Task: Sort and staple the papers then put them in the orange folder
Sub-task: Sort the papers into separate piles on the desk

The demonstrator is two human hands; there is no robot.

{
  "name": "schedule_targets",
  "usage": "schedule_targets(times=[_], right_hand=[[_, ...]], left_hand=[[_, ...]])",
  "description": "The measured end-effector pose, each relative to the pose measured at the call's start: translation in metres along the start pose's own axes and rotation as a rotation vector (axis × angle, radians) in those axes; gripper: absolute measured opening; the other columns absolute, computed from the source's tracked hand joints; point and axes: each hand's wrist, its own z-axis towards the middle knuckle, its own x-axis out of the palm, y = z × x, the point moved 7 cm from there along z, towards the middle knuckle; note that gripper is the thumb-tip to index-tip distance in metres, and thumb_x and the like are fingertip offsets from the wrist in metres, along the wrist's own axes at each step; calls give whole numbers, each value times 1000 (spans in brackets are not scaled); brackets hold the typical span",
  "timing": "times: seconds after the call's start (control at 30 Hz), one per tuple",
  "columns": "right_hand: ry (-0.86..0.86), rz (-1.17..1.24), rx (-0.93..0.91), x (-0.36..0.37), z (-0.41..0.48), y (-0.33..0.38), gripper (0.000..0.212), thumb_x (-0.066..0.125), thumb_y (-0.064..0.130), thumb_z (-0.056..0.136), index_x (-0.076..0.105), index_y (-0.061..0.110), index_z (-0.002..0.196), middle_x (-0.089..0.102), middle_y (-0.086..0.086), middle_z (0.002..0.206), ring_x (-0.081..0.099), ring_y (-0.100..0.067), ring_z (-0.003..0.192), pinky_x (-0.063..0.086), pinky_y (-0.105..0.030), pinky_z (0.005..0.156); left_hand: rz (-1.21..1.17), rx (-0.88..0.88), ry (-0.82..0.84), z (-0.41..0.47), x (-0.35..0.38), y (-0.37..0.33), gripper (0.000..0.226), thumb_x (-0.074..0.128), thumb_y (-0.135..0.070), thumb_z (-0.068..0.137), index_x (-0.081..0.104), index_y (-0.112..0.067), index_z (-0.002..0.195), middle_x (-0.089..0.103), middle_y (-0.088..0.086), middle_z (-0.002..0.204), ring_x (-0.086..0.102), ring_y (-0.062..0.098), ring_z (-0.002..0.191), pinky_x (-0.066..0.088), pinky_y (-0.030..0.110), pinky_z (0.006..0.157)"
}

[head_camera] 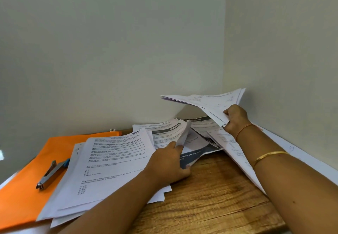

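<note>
An orange folder (27, 184) lies flat at the left of the wooden table (210, 201). On it rests a metal stapler (50, 175) with a blue end. A stack of printed sheets (111, 169) partly covers the folder's right side. Behind it spreads a loose heap of papers (168, 129), some with dark headers. My left hand (169, 162) pinches the corner of one sheet from the heap and lifts it. My right hand (236, 116) grips a bundle of papers (210, 102) held up in the air near the wall corner.
Two pale walls meet in a corner right behind the papers. More sheets (241, 160) lie under my right forearm along the right wall. Bare wood shows at the table's front middle. The table's front edge runs along the bottom right.
</note>
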Motion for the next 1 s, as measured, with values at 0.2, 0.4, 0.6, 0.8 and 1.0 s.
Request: schedule_targets(times=[0.2,0.4,0.6,0.8,1.0], right_hand=[[-11,42,-6,5,-1,11,20,39,-3,91,56,5,99,54,-10,84,58,-25,71,52,-40,76],[-28,-27,-92,1,5,28,41,33,7,97,41,-1,136,42,-16,143,45,-29,128,39,-38,98],[-78,-344,-319,-19,11,34,37,38,-2,93,49,1,128,54,-16,122,45,-24,95,38,-30,81],[116,-720,-266,-5,18,8,31,43,-4,91,53,-1,120,56,-24,117,54,-36,97,47,-37,80],[315,-1071,-287,42,13,-33,34,46,-3,88,55,-5,121,57,-24,121,53,-30,99,42,-33,82]], left_hand=[[-151,-50,-179,-2,-6,7,42,45,-26,94,39,-22,135,59,2,104,52,11,78,43,17,69],[-459,-373,-528,-14,-28,45,31,44,-12,94,43,-7,124,51,3,82,50,16,70,36,17,52],[-545,-382,-736,-25,-42,49,39,46,-7,94,40,-10,133,48,-5,82,46,5,62,49,27,60],[-498,-332,-800,-26,-48,48,38,47,-6,94,45,-8,131,59,1,81,53,15,55,52,34,51],[-447,-306,-831,-25,-49,50,34,43,-14,92,50,-6,124,52,-3,66,47,9,47,39,20,41]])
